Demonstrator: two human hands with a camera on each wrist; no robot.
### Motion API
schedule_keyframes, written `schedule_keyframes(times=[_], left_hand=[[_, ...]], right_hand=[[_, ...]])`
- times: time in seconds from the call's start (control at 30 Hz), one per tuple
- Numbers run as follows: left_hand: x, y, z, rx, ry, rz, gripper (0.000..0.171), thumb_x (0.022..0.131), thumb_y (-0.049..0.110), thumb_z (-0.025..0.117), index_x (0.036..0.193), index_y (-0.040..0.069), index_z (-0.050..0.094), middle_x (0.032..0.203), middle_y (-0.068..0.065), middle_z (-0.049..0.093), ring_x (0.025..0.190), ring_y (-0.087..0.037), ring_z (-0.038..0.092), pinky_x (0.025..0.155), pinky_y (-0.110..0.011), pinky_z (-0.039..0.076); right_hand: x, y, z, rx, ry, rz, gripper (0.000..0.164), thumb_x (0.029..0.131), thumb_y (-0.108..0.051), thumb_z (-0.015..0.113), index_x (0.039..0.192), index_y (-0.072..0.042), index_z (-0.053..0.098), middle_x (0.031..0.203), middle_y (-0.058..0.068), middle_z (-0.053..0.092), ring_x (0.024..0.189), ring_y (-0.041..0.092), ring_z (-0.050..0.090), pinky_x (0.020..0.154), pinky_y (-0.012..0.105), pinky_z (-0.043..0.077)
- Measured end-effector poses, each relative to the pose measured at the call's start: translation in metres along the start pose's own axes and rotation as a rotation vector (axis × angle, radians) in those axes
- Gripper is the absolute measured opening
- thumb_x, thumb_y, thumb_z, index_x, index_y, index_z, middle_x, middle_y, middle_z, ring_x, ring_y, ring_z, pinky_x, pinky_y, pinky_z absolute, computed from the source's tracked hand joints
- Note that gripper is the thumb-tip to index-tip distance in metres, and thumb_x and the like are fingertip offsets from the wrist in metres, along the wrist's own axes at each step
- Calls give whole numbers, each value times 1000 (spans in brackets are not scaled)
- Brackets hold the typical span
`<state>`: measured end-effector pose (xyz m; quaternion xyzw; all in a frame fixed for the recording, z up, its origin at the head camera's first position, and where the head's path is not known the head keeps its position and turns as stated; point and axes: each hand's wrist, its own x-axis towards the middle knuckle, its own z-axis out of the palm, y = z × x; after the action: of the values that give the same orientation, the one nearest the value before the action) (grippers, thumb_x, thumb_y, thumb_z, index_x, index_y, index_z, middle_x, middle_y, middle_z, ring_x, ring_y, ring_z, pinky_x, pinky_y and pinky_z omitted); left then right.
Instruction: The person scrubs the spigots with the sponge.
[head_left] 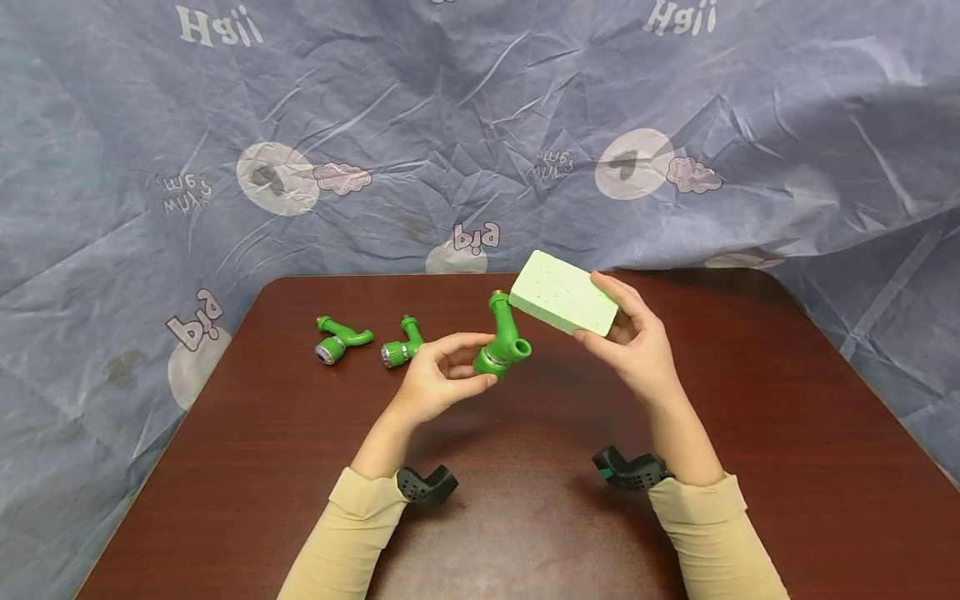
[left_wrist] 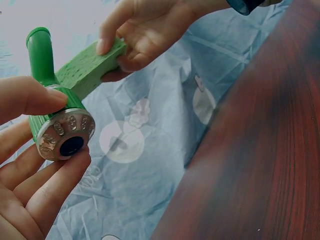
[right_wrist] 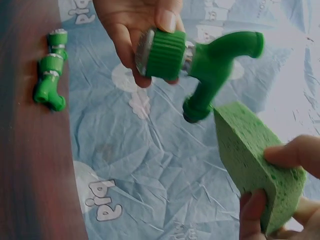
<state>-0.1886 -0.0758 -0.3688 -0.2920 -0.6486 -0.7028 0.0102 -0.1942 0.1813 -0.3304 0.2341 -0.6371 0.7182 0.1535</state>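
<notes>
My left hand (head_left: 435, 379) holds a green faucet (head_left: 504, 333) above the table, gripping its ribbed knob between thumb and fingers. In the left wrist view the knob's silvery cap with a dark centre (left_wrist: 71, 145) faces the camera. My right hand (head_left: 637, 342) pinches a light green sponge (head_left: 562, 293) by one end, thumb on one face and fingers on the other. The sponge's free end is close to the inlet end of the faucet (right_wrist: 215, 70); whether they touch I cannot tell. Part of the right hand is cut off in the right wrist view.
Two more green faucets lie on the dark red-brown table (head_left: 247, 467), one at the left (head_left: 341, 337) and another (head_left: 402, 343) partly behind my left hand. A wrinkled blue-grey printed cloth (head_left: 450, 108) hangs behind the table. Each wrist wears a black camera mount (head_left: 427, 485).
</notes>
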Motion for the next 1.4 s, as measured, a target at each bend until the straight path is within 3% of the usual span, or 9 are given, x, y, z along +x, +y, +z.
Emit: schedule_keyframes(times=[0.37,0.5,0.67,0.87,1.07,1.4], left_hand=[[0,2,-6,-43,95,77,47,74,-15,66,120,-13,54,112,-26,61,92,-18,65,77,-32,55],[1,2,-7,-59,115,125,42,77,-14,63,118,-15,53,114,-17,63,100,-19,63,80,-29,53],[1,3,-6,-78,152,116,37,82,-10,59,118,-16,53,116,-5,63,104,-17,60,79,-27,53],[2,4,-3,-76,252,55,36,84,-5,57,119,-12,54,112,-12,62,91,-15,62,76,-27,53],[4,3,-2,-111,361,38,35,83,-7,61,118,-12,57,94,-4,66,77,-13,61,71,-28,55],[6,1,-3,-82,521,6,33,79,-3,71,109,-10,63,91,-6,65,79,-15,65,69,-28,56]], right_hand=[[-1,-3,-12,-26,-221,-29,68,70,26,61,133,9,44,132,15,43,99,21,53,76,20,52],[-1,-3,-12,-19,-268,-45,67,70,26,61,133,11,43,131,17,42,99,21,53,76,21,52],[-1,-2,-11,-18,-271,-39,67,70,26,61,133,12,42,131,17,43,97,20,54,75,21,52],[-1,-1,-9,-18,-279,-36,68,69,27,61,133,13,42,131,16,43,97,20,55,75,22,53],[-1,1,-8,-45,-300,-39,68,70,26,62,133,11,42,132,15,42,97,20,55,76,21,53],[-1,-3,-12,1,-245,-51,68,70,26,62,133,10,44,131,16,44,99,22,53,77,21,52]])
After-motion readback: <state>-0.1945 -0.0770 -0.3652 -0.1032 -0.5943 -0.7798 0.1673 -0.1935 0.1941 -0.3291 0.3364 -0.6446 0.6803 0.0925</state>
